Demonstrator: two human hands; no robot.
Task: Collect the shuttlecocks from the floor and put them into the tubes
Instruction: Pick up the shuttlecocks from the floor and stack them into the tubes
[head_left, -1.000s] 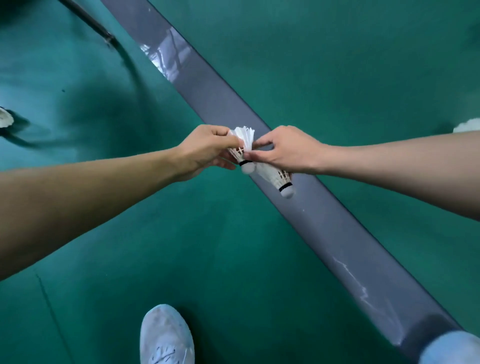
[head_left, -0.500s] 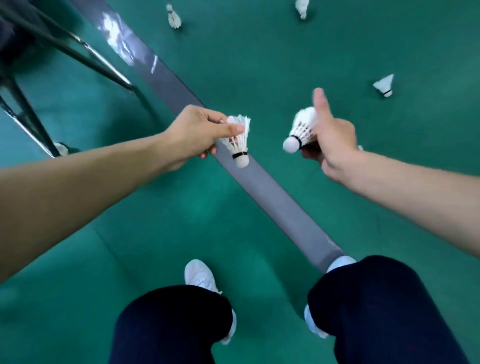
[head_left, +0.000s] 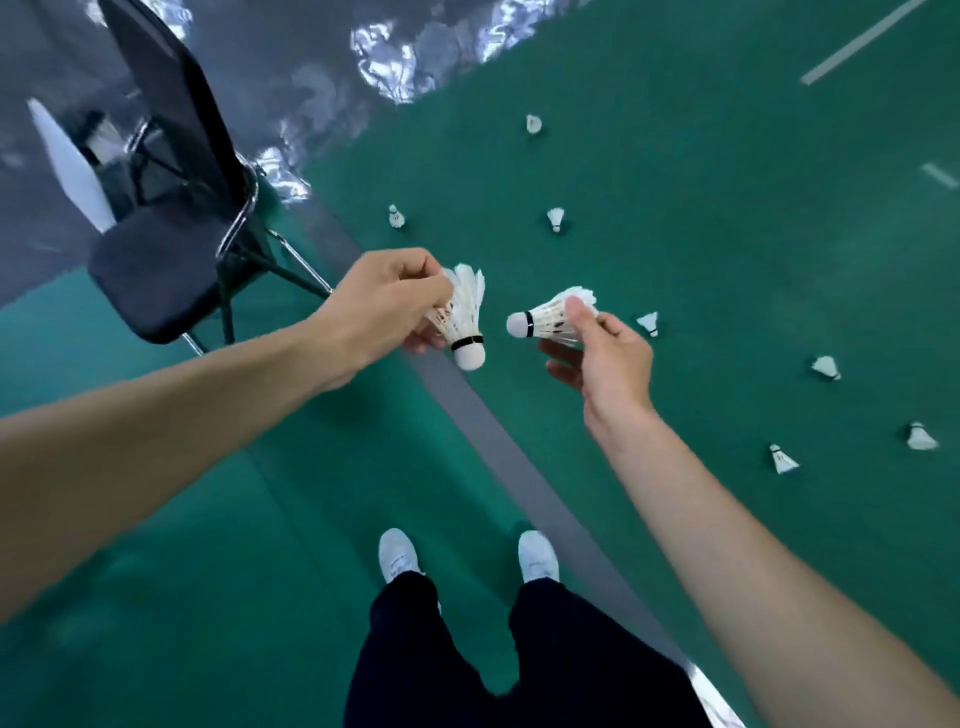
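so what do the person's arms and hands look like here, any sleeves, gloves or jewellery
Both arms are bare along all of their visible length, with no sleeve in view. The left hand and the right hand wear no gloves, and no ring, watch or wristband shows on either wrist. Fingernails look short and unpainted. Lower down, the person wears dark navy trousers and white lace-up trainers.

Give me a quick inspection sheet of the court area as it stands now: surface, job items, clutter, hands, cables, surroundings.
Surface: green court floor crossed by a grey line.
Job's things: one shuttlecock in left hand, one shuttlecock in right hand; eight loose shuttlecocks on the floor, such as and. No tube clearly seen.
Clutter: nothing seen.
Hands: left hand and right hand each pinch a shuttlecock by the feathers, corks apart.
Cables: nothing seen.
Surroundings: black chair at left; blurred white object behind it.
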